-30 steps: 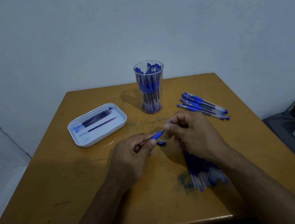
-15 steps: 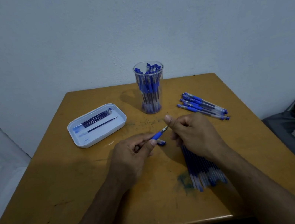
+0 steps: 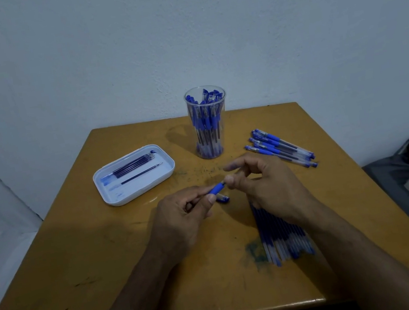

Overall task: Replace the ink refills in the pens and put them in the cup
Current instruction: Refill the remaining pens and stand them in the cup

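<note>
Looks well past halfway: the clear plastic cup (image 3: 209,124) at the back of the worn yellow-brown wooden surface (image 3: 103,266) is packed with finished blue pens, while a small loose pile of blue-capped pens (image 3: 279,148) still waits to its right. The white rectangular tray (image 3: 135,174) has a few thin dark refills. The left hand (image 3: 182,222) grips a blue-grip pen barrel (image 3: 217,188) just above the middle of the surface, while the right hand (image 3: 262,185) pinches at its tip end, index finger lifted. A bundle of blue refill tubes (image 3: 281,234) lies under the right wrist, and a small blue cap (image 3: 223,199) lies below the pen.
</note>
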